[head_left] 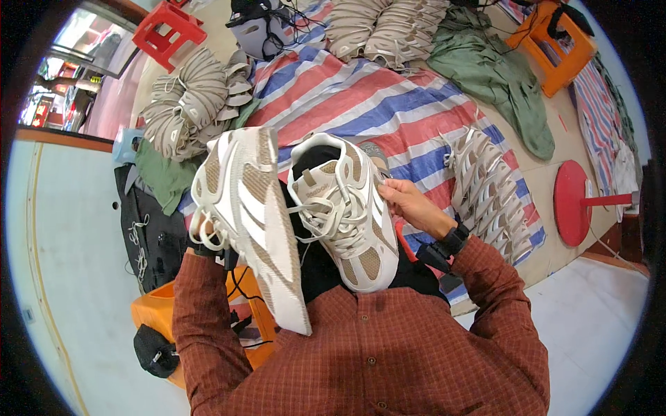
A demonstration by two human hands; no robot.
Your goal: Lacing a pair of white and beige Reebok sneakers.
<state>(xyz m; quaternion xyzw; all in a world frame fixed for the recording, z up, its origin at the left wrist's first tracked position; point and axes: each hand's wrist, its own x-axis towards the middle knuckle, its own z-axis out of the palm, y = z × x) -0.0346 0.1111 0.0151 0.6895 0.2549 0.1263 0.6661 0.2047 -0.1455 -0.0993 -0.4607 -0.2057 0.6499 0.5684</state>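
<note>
Pinching one sneaker (pixel 350 215) — right hand (pixel 415 206); left hand (pixel 200 227), half-hidden, grips another sneaker (pixel 248 215); striped sheet (pixel 374 97), stacked uppers (pixel 350 28) beyond

Room above striped sheet (pixel 388 100), beyond both shoes (pixel 354 232) — row of uppers (pixel 489 197) barring right, heaped uppers (pixel 198 90) left

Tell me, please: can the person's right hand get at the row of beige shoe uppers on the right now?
Probably yes: only the striped sheet shows between the right hand and the row of shoe uppers, though the hand would first have to release the sneaker it grips.
</note>
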